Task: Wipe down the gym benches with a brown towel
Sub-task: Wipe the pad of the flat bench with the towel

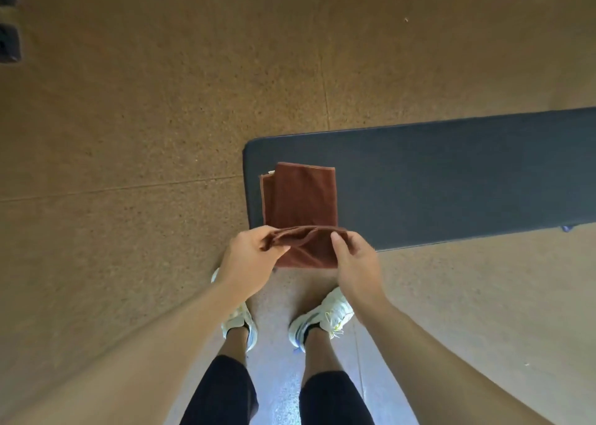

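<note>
1. I am standing at the near left end of a long, flat gym bench with a dark blue-grey padded top [451, 179], looking straight down at it.
2. A folded brown terry-cloth towel [300, 199] is lying across that end of the bench, its far part flat on the padding and its near part hanging over the front edge.
3. My left hand [250, 257] is pinching the towel's near left corner, thumb on top and fingers curled beneath the bunched cloth.
4. My right hand [353, 263] is gripping the towel's near right side, the thumb pressing on the top and the fingers wrapping under the fabric.
5. Between my two hands the towel's near edge is rising into a loose ridge, slightly lifted off the bench's front edge.
6. Below my hands, my two white lace-up trainers [325, 315] are standing on a pale strip of floor just beside the bench.
7. A speckled tan rubber gym floor [145, 118] is spreading out to the left and beyond the bench.
</note>
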`<action>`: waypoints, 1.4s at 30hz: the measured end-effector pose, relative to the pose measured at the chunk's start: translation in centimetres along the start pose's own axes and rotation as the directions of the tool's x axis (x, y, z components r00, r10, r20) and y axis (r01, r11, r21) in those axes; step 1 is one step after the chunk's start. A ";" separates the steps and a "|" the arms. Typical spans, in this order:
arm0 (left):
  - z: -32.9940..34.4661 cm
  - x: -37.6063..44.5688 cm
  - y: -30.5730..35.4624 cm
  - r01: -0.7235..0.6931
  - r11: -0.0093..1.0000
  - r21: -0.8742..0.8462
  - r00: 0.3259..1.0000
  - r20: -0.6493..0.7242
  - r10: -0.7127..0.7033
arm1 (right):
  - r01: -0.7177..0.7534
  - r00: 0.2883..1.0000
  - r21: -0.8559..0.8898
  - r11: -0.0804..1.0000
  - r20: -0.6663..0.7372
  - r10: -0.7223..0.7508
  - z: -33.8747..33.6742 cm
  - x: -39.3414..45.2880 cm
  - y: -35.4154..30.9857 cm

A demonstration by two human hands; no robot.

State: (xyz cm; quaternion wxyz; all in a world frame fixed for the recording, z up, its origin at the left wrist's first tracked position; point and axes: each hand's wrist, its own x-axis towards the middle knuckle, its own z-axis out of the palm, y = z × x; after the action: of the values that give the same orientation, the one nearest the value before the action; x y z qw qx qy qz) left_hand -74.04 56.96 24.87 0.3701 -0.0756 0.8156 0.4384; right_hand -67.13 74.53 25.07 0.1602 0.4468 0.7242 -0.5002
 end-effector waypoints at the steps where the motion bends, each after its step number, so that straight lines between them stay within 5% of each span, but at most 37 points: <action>1: -0.4 0.8 0.5 -0.021 1.000 -0.019 1.000 -0.010 0.021 | 0.051 0.998 0.023 0.998 -0.033 -0.050 0.3 0.8 -1.0; 4: -2.1 3.1 2.5 -0.120 0.988 -0.096 0.992 -0.051 0.115 | 0.208 0.956 0.034 0.978 -0.219 -0.196 1.2 3.6 -4.5; 6: -3.5 5.1 3.1 -0.193 0.978 -0.076 0.973 -0.142 0.181 | 0.325 0.881 -0.181 0.928 -0.298 -0.366 2.4 5.5 -5.6; 8: -4.7 6.8 2.8 -0.224 0.974 -0.031 0.956 -0.203 0.214 | 0.399 0.849 -0.481 0.781 -0.127 -0.512 4.6 6.9 -5.2; 11: -5.6 8.6 1.0 -0.237 0.971 0.018 0.950 -0.206 0.236 | 0.448 0.847 -0.769 0.457 0.201 -0.491 8.3 8.3 -2.3; 15: -6.0 9.7 -2.0 -0.267 0.962 0.048 0.940 -0.209 0.271 | 0.486 0.767 -0.819 0.305 0.232 -0.599 9.6 7.7 0.6; 20: -5.2 8.5 -4.4 -0.223 0.975 0.011 0.950 -0.222 0.219 | 0.657 0.627 -0.746 0.107 0.463 -0.627 8.7 8.1 0.5; 26: -6.0 9.8 -3.0 -0.253 0.967 0.001 0.950 -0.190 0.249 | 0.440 0.816 -0.794 0.419 0.159 -0.556 12.7 16.3 -10.8; 31: -6.2 10.6 -1.1 -0.277 0.959 0.068 0.948 -0.142 0.284 | 0.556 0.698 -0.783 0.279 0.258 -0.668 10.2 7.7 -0.2; 35: -4.8 9.9 -0.4 -0.264 0.964 0.038 0.961 -0.076 0.266 | 0.617 0.676 -0.764 0.189 0.391 -0.625 8.3 3.9 5.3; 42: -4.7 9.5 -0.5 -0.282 0.951 0.127 0.955 -0.056 0.291 | 0.369 0.855 -0.779 0.508 0.071 -0.513 10.7 16.0 -9.1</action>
State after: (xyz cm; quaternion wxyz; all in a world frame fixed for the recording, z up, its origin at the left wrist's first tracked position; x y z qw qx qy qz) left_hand -83.10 54.90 19.77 0.2758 0.0492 0.8554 0.4356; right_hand -85.51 72.14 14.73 0.1396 0.1754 0.9662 -0.1270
